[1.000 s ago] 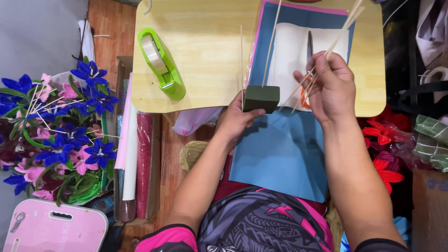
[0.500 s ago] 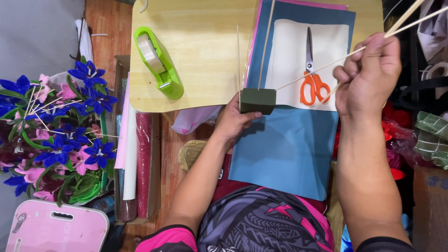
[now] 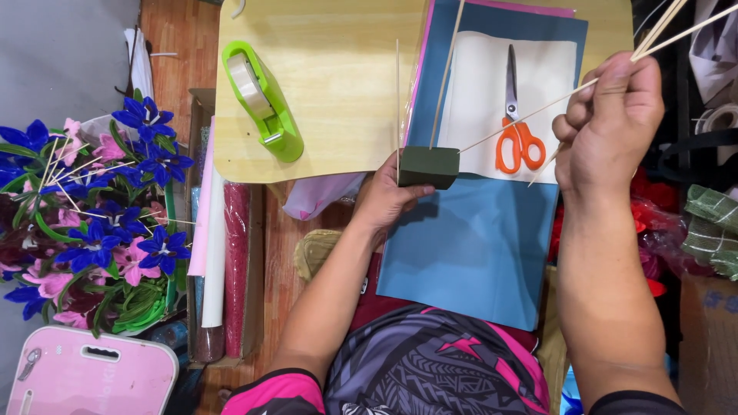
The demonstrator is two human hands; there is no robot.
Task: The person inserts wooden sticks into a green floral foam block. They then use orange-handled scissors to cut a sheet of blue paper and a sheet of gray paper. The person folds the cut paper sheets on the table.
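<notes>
My left hand (image 3: 384,198) grips a dark green foam block (image 3: 428,167) at the front edge of a small wooden table (image 3: 338,92). Thin wooden sticks (image 3: 446,73) stand up out of the block. My right hand (image 3: 607,127) is raised to the right of the block and holds several long wooden skewers (image 3: 661,34); one skewer slants down to the block's right end. Orange-handled scissors (image 3: 516,123) lie on white paper between my hands, on blue paper sheets (image 3: 477,246) that hang over my lap.
A green tape dispenser (image 3: 261,100) sits on the table's left part. To the left stand a bunch of blue and pink artificial flowers (image 3: 92,215), rolls of wrapping paper (image 3: 219,253) and a pink case (image 3: 88,380). Red and green items (image 3: 707,223) pile at the right.
My right hand has drawn away to the right and upward with the skewers, uncovering the scissors. The left hand has stayed on the foam block.
</notes>
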